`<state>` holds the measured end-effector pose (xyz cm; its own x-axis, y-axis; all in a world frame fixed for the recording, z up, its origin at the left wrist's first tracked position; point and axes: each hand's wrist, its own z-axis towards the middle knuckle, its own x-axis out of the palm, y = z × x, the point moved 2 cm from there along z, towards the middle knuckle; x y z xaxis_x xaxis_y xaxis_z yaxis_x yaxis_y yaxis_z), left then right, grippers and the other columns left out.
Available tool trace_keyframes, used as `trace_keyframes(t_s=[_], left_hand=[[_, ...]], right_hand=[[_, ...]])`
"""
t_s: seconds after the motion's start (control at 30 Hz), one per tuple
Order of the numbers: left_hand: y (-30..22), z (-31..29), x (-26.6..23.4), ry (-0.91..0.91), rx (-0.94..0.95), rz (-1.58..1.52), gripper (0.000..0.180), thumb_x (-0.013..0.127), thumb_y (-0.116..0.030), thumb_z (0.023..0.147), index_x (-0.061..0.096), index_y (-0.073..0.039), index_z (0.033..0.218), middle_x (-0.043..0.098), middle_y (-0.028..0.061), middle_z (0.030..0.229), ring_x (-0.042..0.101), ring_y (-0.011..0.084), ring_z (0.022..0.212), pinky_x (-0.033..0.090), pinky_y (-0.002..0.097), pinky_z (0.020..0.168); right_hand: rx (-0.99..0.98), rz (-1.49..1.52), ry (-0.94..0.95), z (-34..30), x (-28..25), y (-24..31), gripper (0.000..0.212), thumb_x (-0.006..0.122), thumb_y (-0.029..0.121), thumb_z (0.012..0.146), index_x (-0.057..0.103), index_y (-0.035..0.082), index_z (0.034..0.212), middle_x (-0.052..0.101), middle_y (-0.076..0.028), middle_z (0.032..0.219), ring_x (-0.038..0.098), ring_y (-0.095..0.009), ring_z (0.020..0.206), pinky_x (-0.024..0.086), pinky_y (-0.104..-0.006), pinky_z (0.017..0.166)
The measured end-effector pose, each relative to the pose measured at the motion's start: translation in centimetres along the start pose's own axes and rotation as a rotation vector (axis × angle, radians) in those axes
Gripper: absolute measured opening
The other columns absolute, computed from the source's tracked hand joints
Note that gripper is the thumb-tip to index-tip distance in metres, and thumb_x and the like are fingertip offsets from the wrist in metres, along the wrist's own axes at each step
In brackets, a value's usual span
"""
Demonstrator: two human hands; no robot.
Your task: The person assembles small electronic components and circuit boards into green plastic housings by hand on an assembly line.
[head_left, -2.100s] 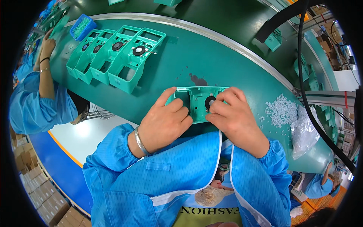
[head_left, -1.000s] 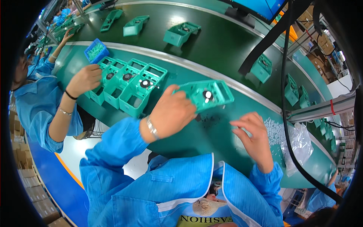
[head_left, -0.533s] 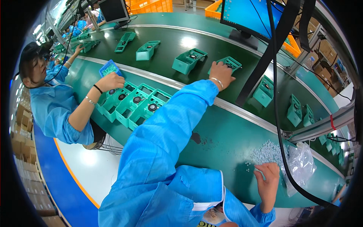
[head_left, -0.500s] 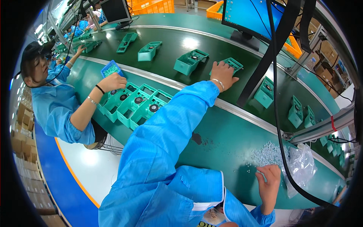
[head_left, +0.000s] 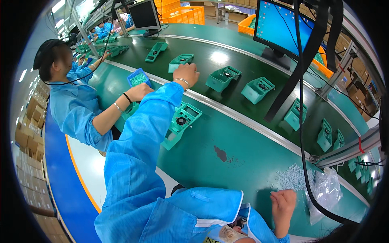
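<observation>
My left hand (head_left: 186, 76) is over the belt's near edge, fingers curled, at the lower right side of a green plastic housing (head_left: 178, 61). Its fingertips are hidden, so I cannot tell whether it touches that housing. Down at the right, my right hand (head_left: 283, 206) is closed, thumb and fingers pinched beside a scatter of small pale pieces (head_left: 289, 177); anything in the pinch is too small to name. Under my left forearm, a green housing with a round black fan (head_left: 181, 120) lies on the bench, partly covered by my sleeve.
More green housings (head_left: 224, 78) stand along the dark green belt (head_left: 194, 87). At the left, a co-worker's hand (head_left: 137, 92) is near a blue tray (head_left: 139, 79) of small green parts. A clear plastic bag (head_left: 326, 190), a hanging black cable (head_left: 302, 121) and a monitor (head_left: 279, 28) are on the right.
My left hand has moved left, away from one belt housing to another, and its spread fingers have curled. My right hand's fingers have closed more. The view has shifted slightly.
</observation>
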<state>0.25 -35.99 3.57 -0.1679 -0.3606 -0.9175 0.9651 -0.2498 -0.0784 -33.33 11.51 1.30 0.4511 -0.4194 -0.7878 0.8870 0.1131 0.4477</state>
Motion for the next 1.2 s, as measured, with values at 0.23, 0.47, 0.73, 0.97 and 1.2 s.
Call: trace_keyframes(t_s=[0.23,0.47,0.73,0.97,1.2], left_hand=[[-7.8,0.3,3.1,0.032,0.429,-0.001,0.055,0.067,-0.06,0.092,0.073,-0.013,0.12,0.072,0.0075,0.118,0.06,0.0301,0.122,0.047,0.0467,0.099],[-11.5,0.9,4.9,0.275,0.269,0.075,0.037,0.059,-0.044,0.098,0.08,-0.014,0.095,0.079,0.0105,0.098,0.075,0.0326,0.097,0.05,0.0476,0.097],[-7.8,-11.0,-10.2,0.112,0.619,-0.188,0.035,0.065,-0.033,0.096,0.064,-0.002,0.08,0.065,0.0201,0.075,0.063,0.0443,0.076,0.048,0.0541,0.07],[-9.9,-26.0,-13.4,0.177,0.822,-0.302,0.019,0.076,-0.02,0.084,0.062,-0.007,0.083,0.058,0.0122,0.078,0.058,0.0363,0.08,0.044,0.0491,0.078],[-10.3,-32.6,-9.6,0.165,0.789,-0.368,0.02,0.079,-0.023,0.083,0.063,-0.011,0.084,0.055,0.004,0.075,0.058,0.0249,0.077,0.046,0.0466,0.088]], right_hand=[[-0.098,0.022,0.076,0.7,1.4,1.7,0.022,0.08,0.0,0.07,0.073,0.005,0.09,0.061,-0.009,0.085,0.059,-0.03,0.085,0.043,-0.0425,0.075],[-0.073,-0.052,0.068,-1.8,0.6,0.0,0.022,0.078,0.0,0.076,0.071,0.005,0.096,0.063,-0.012,0.089,0.061,-0.034,0.087,0.047,-0.0458,0.076],[0.02,-0.225,-0.127,-1.2,-2.1,-1.8,0.016,0.079,0.003,0.076,0.073,0.006,0.09,0.061,-0.008,0.084,0.058,-0.031,0.083,0.043,-0.0432,0.074],[0.151,-0.137,-0.153,-0.8,-1.3,-4.9,0.013,0.08,0.006,0.078,0.071,0.009,0.087,0.064,-0.004,0.088,0.061,-0.027,0.092,0.045,-0.0411,0.082],[0.034,-0.133,-0.089,1.2,0.4,-5.0,0.013,0.081,0.007,0.078,0.072,0.01,0.086,0.063,-0.002,0.091,0.06,-0.026,0.095,0.043,-0.0409,0.086]])
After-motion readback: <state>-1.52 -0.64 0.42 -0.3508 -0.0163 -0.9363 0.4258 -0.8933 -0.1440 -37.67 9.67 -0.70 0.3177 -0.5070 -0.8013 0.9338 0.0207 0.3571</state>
